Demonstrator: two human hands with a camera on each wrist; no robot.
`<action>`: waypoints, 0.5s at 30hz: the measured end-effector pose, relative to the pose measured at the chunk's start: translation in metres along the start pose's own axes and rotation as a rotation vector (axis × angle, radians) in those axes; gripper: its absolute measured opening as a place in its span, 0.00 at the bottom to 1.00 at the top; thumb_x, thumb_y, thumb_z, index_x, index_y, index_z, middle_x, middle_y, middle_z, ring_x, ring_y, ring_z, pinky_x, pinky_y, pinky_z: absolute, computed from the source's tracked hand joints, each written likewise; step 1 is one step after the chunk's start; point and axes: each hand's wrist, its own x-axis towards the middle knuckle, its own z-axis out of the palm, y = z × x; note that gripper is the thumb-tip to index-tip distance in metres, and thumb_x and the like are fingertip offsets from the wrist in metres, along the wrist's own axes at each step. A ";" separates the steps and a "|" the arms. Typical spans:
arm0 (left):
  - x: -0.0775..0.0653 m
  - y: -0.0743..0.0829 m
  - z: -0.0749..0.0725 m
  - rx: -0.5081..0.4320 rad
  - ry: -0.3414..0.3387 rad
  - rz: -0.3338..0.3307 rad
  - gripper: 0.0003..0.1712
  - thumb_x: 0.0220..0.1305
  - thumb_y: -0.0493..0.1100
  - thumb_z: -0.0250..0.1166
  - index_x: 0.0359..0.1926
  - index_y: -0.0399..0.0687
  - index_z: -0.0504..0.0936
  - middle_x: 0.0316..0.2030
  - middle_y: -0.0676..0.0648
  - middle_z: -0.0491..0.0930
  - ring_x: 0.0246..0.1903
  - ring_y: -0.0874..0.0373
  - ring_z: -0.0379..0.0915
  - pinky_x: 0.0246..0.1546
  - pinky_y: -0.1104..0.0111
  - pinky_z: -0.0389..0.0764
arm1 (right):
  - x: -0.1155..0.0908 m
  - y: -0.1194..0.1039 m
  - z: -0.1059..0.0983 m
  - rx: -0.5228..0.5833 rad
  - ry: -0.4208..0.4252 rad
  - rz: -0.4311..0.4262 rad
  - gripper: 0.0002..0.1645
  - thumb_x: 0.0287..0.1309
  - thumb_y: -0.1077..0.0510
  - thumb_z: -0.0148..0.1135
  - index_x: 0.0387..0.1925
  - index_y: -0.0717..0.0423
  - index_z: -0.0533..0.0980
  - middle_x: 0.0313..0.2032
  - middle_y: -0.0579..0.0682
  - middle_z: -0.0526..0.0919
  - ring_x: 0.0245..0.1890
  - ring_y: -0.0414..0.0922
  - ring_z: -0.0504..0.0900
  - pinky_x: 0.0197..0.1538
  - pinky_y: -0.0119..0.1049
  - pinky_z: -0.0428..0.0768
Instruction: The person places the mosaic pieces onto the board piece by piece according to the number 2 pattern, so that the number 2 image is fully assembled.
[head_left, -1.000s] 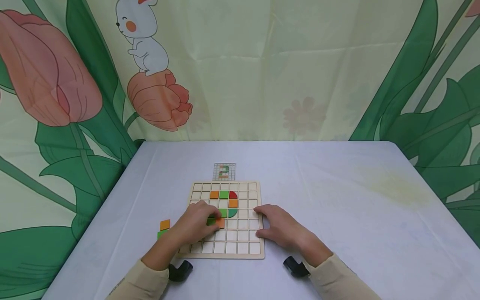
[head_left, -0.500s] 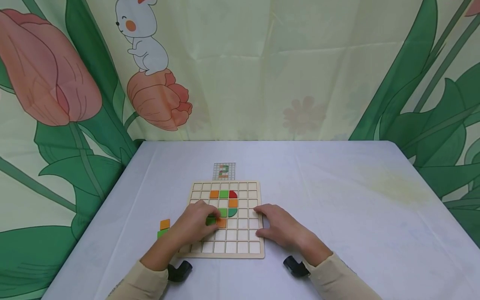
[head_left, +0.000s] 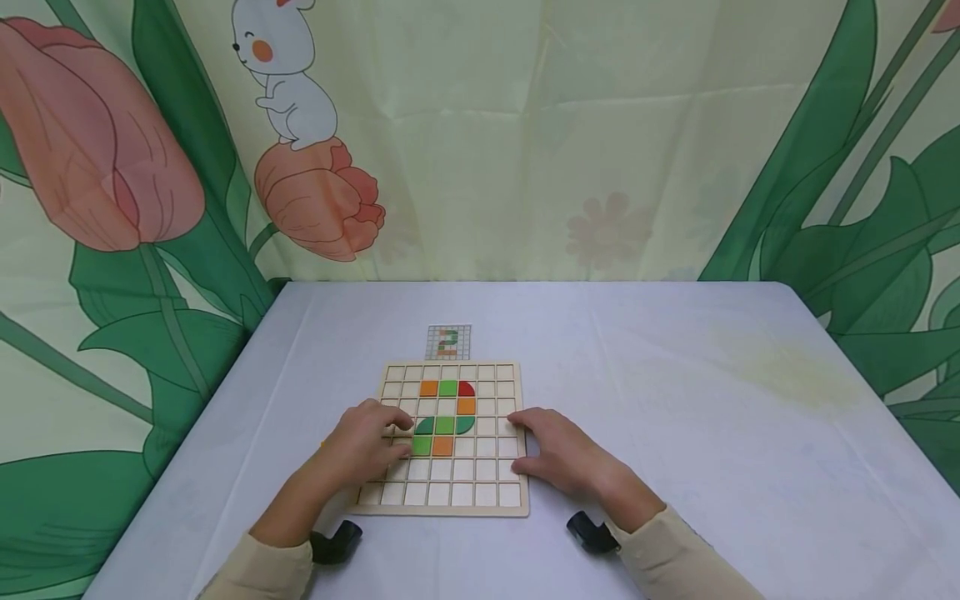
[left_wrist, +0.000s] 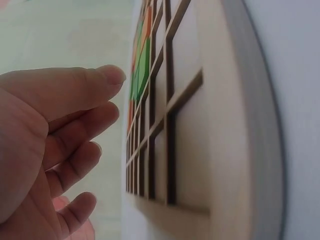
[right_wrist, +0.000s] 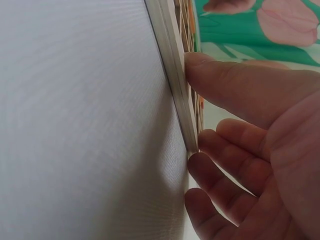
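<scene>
A wooden grid board (head_left: 480, 495) lies on the table, with several coloured tiles seated in its squares. The top row has an orange square, a green square and a red rounded tile (head_left: 467, 388). Lower are an orange tile (head_left: 466, 406), a dark green rounded tile (head_left: 424, 426), a light green tile (head_left: 422, 446) and an orange tile (head_left: 442, 446). My left hand (head_left: 363, 443) hovers over the board's left side; thumb and fingers stand apart, holding nothing in the left wrist view. My right hand (head_left: 566, 458) rests its thumb and fingertips against the board's right edge (right_wrist: 175, 75).
A small pattern card (head_left: 448, 342) lies just beyond the board. White cloth covers the table (head_left: 675, 375), and a printed curtain (head_left: 480, 167) hangs behind it. My left hand and forearm mostly hide the loose tiles left of the board.
My left hand has drawn back to the left, uncovering the dark green rounded tile and the light green tile, and now covers the loose tiles. My right hand has stayed still.
</scene>
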 end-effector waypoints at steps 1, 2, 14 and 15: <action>-0.001 -0.002 -0.001 -0.003 0.002 -0.010 0.12 0.55 0.41 0.76 0.41 0.51 0.87 0.39 0.54 0.79 0.44 0.55 0.72 0.42 0.60 0.76 | 0.000 0.000 0.000 0.002 0.000 0.001 0.36 0.56 0.58 0.73 0.65 0.62 0.71 0.63 0.55 0.74 0.66 0.53 0.69 0.67 0.50 0.68; -0.001 -0.004 -0.003 -0.008 0.004 -0.018 0.12 0.55 0.41 0.76 0.41 0.51 0.87 0.39 0.53 0.79 0.45 0.54 0.72 0.43 0.59 0.76 | 0.000 0.000 0.000 0.005 0.000 0.002 0.37 0.56 0.58 0.73 0.65 0.62 0.71 0.63 0.55 0.74 0.66 0.53 0.69 0.67 0.50 0.67; -0.019 -0.031 -0.022 -0.040 0.062 -0.076 0.15 0.58 0.40 0.74 0.46 0.46 0.85 0.44 0.47 0.80 0.50 0.46 0.73 0.47 0.51 0.77 | 0.000 0.000 -0.001 0.000 -0.011 0.007 0.37 0.56 0.57 0.73 0.66 0.62 0.71 0.63 0.55 0.73 0.66 0.53 0.69 0.67 0.50 0.67; -0.020 -0.033 -0.023 -0.040 0.066 -0.078 0.15 0.58 0.40 0.74 0.47 0.45 0.85 0.44 0.46 0.80 0.49 0.46 0.73 0.46 0.52 0.78 | 0.000 0.000 -0.001 0.003 -0.010 0.006 0.37 0.56 0.58 0.73 0.65 0.62 0.71 0.63 0.55 0.73 0.66 0.53 0.69 0.67 0.50 0.67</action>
